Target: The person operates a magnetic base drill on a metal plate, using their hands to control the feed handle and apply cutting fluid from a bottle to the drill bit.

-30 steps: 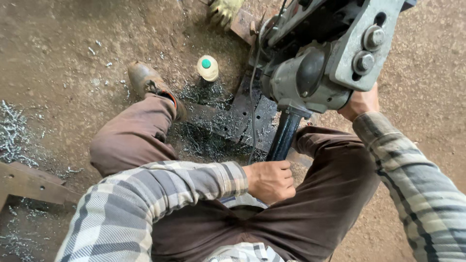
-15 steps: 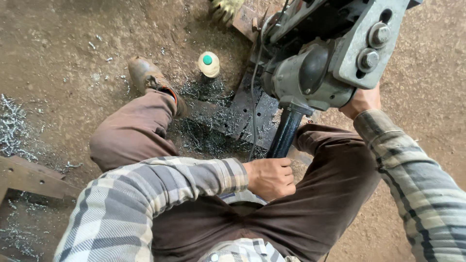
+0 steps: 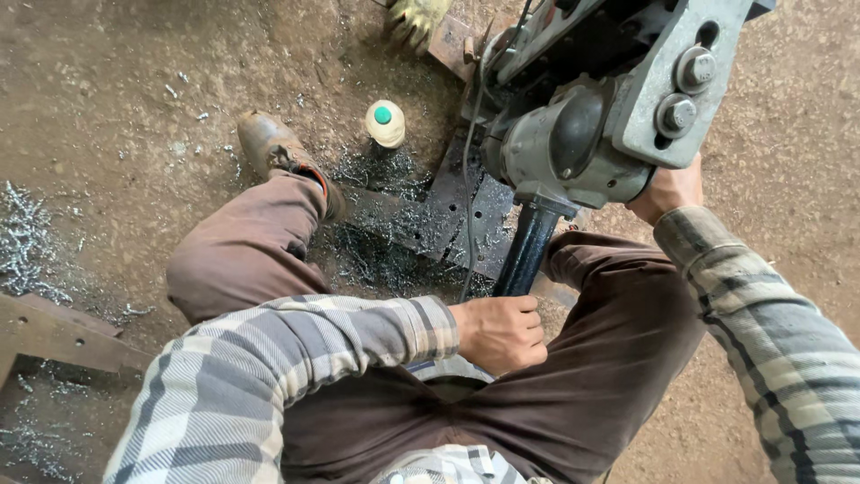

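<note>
Far left: scattered bright metal shavings (image 3: 31, 246) on the brown dirt floor (image 3: 116, 81); a rusty flat steel bar (image 3: 63, 336) lies below them.
Left of centre: a worn brown leather boot (image 3: 269, 143) on the bent leg in brown trousers; just beside it stands a small cream plastic bottle with a green cap (image 3: 385, 123).
Centre floor: a dark steel plate (image 3: 457, 220) strewn with swarf; it lies under the machine, between the knees.
Left hand (image 3: 498, 333): curled shut around the lower end of the black cylindrical handle bar (image 3: 527, 251); fingers wrapped, knuckles up.
Handle axis: the bar runs steeply from the hand, near the lap, up and away to the right into the machine's underside.
Machine: a grey cast-metal drill housing with a bolted flat bracket (image 3: 618, 116); it stands ahead of the person, above the plate.
Right hand (image 3: 667, 190): pressed against the housing's right lower edge; mostly hidden behind it, so whether the fingers grip or merely rest cannot be told.
Nearer hand: the left is on the bar; the right stays at the housing, well apart from the bar's lower end.
</note>
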